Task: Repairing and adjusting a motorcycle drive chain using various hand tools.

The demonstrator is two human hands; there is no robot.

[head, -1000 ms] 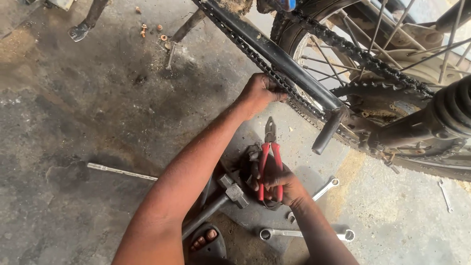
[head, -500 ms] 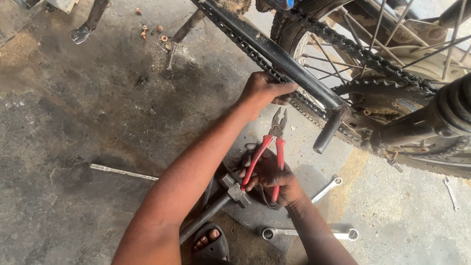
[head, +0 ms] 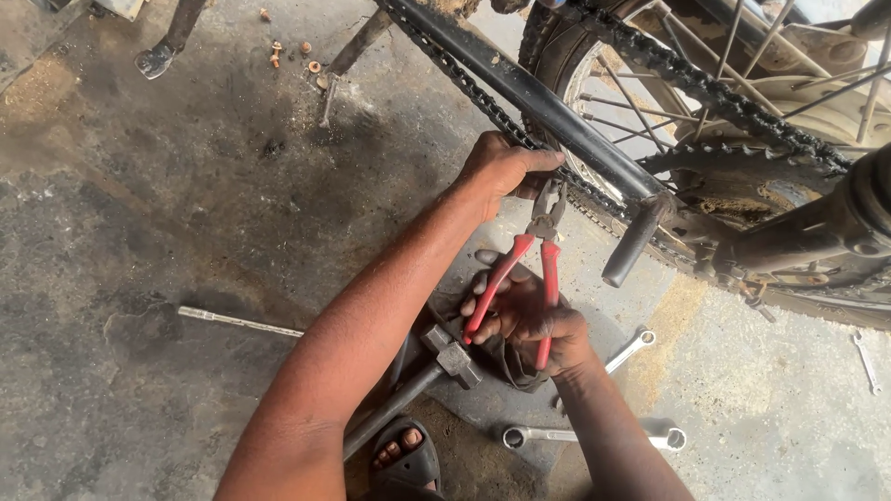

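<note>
My left hand [head: 501, 169] grips the lower run of a motorcycle's drive chain [head: 483, 93], just under the black swingarm [head: 538, 97]. My right hand [head: 529, 315] holds red-handled pliers [head: 534, 255] with the handles spread. The pliers' jaws point up at the chain, right beside my left fingers. The rear sprocket [head: 733, 176] and the spoked wheel [head: 650, 83] sit to the right of my hands.
A hammer [head: 427, 371] lies on the concrete floor under my left arm. Ring spanners [head: 594, 434] lie at the lower right, a thin metal rod [head: 237, 321] at the left. A black footpeg [head: 636, 237] sticks out near the pliers. My sandalled foot [head: 404, 455] is at the bottom.
My right hand has raised the pliers from near the floor up to the chain and spread their handles. My left hand has stayed on the chain.
</note>
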